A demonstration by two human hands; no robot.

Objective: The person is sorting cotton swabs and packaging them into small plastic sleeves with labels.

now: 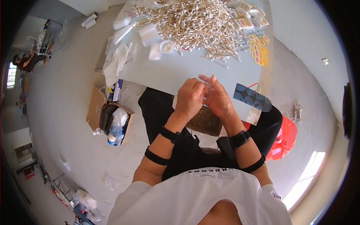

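Observation:
Above the table's near edge my two hands meet. My left hand [190, 96] is closed, its fingertips pinched at a piece of clear thin plastic [209, 87]. Curled around the other side of that plastic is my right hand [220, 100], thumb raised and fingers partly bent. Whether the plastic is a small bag or a film, I cannot tell. Beyond the hands, a large heap of cotton swabs [195, 24] covers the far part of the grey table [161, 77]. A round clear tub [167, 47] and a clear plastic roll or stack [149, 35] stand left of the heap.
Yellow printed cards [258, 51] and packs of swabs [245, 14] lie at the right. A dark patterned sheet [252, 98] sits at the table's near right corner. On the floor are a cardboard box [93, 108] and a red plastic bag [287, 138]. Another person [27, 63] sits far left.

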